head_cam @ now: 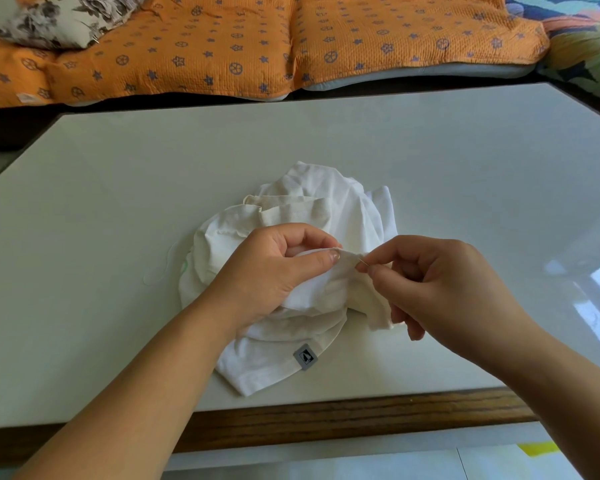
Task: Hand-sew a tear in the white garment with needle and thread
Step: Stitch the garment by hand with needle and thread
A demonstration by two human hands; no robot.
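Orange patterned cushions (222,46) lie behind the pale desk (101,202), where the crumpled white garment (326,209) sits near its front edge. The left hand (267,271) pinches a raised fold of the cloth, and the right hand (447,289) pinches the needle (362,261), its tip touching that fold.
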